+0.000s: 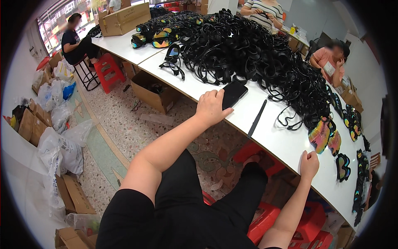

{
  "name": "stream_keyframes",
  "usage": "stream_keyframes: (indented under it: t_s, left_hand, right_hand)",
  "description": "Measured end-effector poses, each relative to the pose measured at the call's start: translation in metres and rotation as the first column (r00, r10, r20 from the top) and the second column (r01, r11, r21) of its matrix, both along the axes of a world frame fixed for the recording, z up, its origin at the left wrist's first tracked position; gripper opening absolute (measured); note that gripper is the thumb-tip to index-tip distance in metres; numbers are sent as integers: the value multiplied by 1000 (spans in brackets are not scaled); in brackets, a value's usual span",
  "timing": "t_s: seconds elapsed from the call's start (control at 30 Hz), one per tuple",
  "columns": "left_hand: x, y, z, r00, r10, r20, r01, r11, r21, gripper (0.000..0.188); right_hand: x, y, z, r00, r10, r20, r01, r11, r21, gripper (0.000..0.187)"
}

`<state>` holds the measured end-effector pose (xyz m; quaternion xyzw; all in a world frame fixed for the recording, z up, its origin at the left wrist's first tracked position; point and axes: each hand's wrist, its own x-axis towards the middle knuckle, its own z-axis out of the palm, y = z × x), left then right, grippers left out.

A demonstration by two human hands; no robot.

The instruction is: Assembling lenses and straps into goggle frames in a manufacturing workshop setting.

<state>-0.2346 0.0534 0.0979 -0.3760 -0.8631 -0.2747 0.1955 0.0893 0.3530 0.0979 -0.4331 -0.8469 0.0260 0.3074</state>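
At the near edge of the white table [271,124], my left hand [210,108] grips a black smartphone [234,93], fingers over its near side and thumb along the lower edge. My right hand [309,164] rests on the table edge farther right, curled into a loose fist with nothing seen in it. Between the hands lies a thin black strap [258,118]. Just beyond my right hand are goggles with shiny pink-yellow lenses [320,136]. A large heap of black goggle straps and frames [240,50] covers the table's middle.
More goggles [343,167] lie in rows at the right end. A carton [153,91] sits under the table; a red stool [108,71] stands at left. Plastic bags [62,149] and boxes line the left wall. Several other people sit or stand around the table.
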Motion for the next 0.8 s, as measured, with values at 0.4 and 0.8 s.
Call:
stream_keyframes:
  t_s: [0.4, 0.8]
  left_hand:
    - [0, -9, -6, 991, -53, -121, 61, 996, 68, 66]
    - [-69, -61, -4, 996, 84, 24, -86, 891, 446, 40]
  right_hand:
    - [2, 2, -1, 1000, 19, 6, -19, 1000, 21, 33]
    - [3, 5, -4, 999, 48, -16, -47, 998, 30, 34]
